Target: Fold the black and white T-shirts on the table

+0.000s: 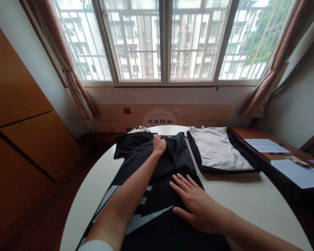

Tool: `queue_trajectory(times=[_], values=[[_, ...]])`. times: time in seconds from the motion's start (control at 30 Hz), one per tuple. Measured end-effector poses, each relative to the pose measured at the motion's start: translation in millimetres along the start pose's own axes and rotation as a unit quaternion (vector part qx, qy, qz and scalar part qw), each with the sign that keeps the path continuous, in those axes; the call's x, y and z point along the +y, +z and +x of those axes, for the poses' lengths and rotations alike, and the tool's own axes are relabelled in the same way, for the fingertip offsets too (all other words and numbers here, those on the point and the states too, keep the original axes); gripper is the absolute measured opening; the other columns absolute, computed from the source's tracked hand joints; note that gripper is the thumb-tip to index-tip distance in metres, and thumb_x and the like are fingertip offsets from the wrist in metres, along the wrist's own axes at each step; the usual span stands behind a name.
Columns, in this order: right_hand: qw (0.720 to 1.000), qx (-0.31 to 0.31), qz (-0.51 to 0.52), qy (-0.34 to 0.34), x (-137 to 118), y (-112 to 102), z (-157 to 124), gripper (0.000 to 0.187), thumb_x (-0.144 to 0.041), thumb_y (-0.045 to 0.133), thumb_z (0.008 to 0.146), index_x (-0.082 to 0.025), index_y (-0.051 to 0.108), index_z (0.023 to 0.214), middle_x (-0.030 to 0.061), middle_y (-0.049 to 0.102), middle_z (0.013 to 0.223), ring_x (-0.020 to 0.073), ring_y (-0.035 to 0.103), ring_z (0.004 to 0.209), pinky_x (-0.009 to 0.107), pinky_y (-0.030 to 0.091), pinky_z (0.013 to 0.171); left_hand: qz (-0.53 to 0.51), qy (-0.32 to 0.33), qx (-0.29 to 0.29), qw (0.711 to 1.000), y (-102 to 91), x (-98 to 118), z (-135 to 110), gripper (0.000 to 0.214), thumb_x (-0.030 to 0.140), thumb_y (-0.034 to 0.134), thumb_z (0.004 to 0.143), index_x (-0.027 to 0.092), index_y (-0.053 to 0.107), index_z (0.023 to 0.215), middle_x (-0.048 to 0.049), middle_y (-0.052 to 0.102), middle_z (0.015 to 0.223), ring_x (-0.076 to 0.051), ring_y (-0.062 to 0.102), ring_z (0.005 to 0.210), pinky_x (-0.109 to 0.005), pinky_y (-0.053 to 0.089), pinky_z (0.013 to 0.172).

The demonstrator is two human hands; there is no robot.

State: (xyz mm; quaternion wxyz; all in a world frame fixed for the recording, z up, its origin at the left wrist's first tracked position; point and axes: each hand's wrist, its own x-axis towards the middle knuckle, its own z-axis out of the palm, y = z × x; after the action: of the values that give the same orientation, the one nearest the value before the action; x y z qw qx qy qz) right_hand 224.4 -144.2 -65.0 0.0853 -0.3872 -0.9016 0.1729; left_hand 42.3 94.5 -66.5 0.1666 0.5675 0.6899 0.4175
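Note:
A black T-shirt with a pale grey print lies spread on the white round table, its collar end toward the window. Reaching far forward, my left hand is closed on the shirt's fabric near the collar. My right hand rests flat on the shirt's right side, fingers spread. One short sleeve lies out to the left; on the right side the cloth is rumpled and folded inward. The lower part of the shirt runs out of view at the bottom, partly behind my left forearm.
Right of the shirt, folded clothes with a light grey garment on top lie on the white table. A wooden desk with papers adjoins at right. A printed cardboard panel stands below the window.

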Motion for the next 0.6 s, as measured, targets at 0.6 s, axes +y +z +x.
queue_trajectory(times=[0.6], values=[[0.999,-0.024,0.038,0.016,2,5,-2,0.085,-0.066,0.048,0.103,-0.023,0.019,0.171,0.0161,0.000,0.174,0.0374,-0.003,0.162,0.064,0.003,0.129,0.220,0.186,-0.202,0.936,35.9,41,21,0.051,0.032,0.066,0.092,0.023,0.056,0.141,-0.0160,0.060,0.148,-0.037,0.056,0.136,-0.051,0.040,0.114]])
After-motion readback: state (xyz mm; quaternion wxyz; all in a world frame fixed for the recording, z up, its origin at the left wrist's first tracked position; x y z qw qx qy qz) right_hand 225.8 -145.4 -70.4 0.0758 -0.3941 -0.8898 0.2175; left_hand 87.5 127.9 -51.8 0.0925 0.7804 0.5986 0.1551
